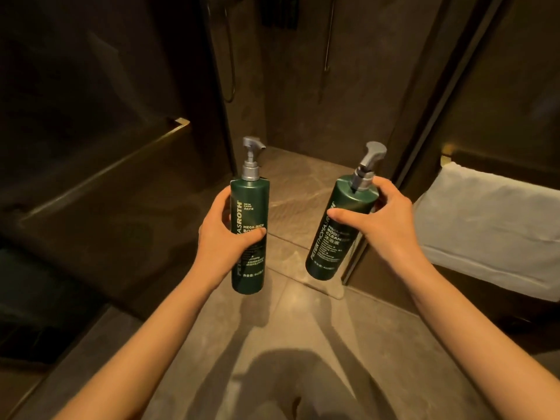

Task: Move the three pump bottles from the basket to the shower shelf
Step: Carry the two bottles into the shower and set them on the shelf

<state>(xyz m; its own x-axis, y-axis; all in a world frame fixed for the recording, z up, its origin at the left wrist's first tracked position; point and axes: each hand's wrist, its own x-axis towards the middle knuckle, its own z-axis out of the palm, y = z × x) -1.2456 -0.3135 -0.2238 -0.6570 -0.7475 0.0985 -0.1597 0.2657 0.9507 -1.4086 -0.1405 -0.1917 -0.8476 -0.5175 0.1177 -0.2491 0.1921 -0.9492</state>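
Two dark-green pump bottles — one upright, one tilted — each with a single grey pump head. Two hands, left and right. One white towel — one shower hose.

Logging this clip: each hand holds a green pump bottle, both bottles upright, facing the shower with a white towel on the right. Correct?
Not quite. In the head view, the left hand holds its bottle upright, but the right hand holds its bottle tilted. The towel does hang right.

Left hand: my fingers wrap a bottle, upright.
Right hand: I grip another bottle, tilted.
Arms: both outstretched.
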